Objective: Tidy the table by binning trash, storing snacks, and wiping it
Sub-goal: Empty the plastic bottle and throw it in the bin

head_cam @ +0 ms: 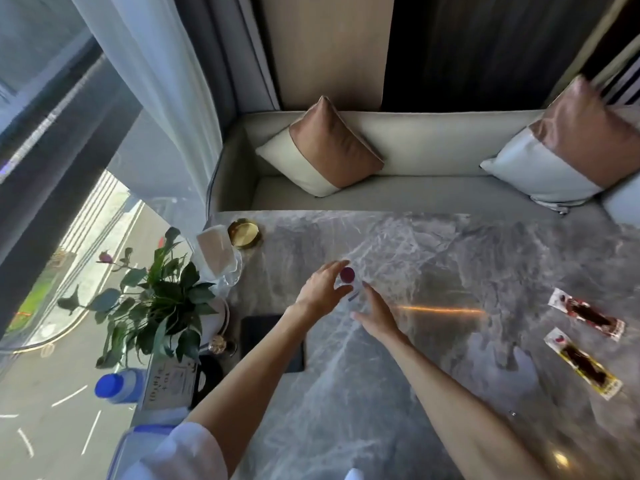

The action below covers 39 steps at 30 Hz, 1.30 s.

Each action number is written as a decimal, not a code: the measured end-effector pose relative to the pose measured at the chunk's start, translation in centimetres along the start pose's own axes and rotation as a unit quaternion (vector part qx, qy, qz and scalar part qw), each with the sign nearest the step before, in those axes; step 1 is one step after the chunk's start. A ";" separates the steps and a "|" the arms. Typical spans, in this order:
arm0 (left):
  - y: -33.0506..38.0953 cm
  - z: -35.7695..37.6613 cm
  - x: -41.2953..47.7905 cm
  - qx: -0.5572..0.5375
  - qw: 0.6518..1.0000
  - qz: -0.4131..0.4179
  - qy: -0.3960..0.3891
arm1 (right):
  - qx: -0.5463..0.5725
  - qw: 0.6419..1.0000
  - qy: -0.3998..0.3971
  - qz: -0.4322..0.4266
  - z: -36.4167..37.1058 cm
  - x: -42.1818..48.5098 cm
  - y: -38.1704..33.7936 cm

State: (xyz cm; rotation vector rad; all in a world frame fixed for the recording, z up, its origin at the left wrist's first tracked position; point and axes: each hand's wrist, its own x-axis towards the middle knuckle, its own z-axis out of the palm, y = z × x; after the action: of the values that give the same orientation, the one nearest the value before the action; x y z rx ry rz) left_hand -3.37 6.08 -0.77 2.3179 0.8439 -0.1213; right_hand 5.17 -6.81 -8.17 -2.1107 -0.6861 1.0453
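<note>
While 2 long red plastic-wrapped snack packets (585, 315) (581, 363) lie unstored at right of grey marble table (450, 258), task seems early, wiping not yet done. Left hand (322, 285) curls fingers round small clear red-capped bottle (347, 274) mid-table; right hand (375, 313) touches bottle's side, its grip impossible to tell in blur.

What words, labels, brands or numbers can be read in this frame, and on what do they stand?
No text here can be quoted.
Dark lettering on the white card beside the plant: turned sideways, too blurred to read.
Blue mark on the label of the red-capped bottle gripped by the left hand: unreadable.
Print on the far snack packet and near snack packet: too small to read.
</note>
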 end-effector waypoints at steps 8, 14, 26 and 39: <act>-1.5 1.3 1.6 -0.122 0.991 0.002 0.052 | 0.036 0.999 0.013 0.003 0.8 0.9 1.3; -4.5 1.5 -3.0 -0.456 0.869 -0.178 0.073 | 0.118 0.993 -0.002 -0.012 -1.9 -3.6 3.7; 3.6 9.1 -13.2 -0.560 0.807 -0.168 0.081 | 0.230 0.967 0.108 -0.035 -9.9 -18.6 8.8; 18.1 19.0 -20.6 -0.552 0.821 -0.096 0.112 | 0.304 0.948 0.090 0.032 -22.2 -30.5 16.9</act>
State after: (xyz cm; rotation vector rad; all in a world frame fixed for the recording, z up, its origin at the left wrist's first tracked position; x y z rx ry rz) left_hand -6.20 -27.13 0.56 1.1495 0.9118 0.4594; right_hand 9.68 -46.20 3.44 -1.6606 -0.1661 0.9318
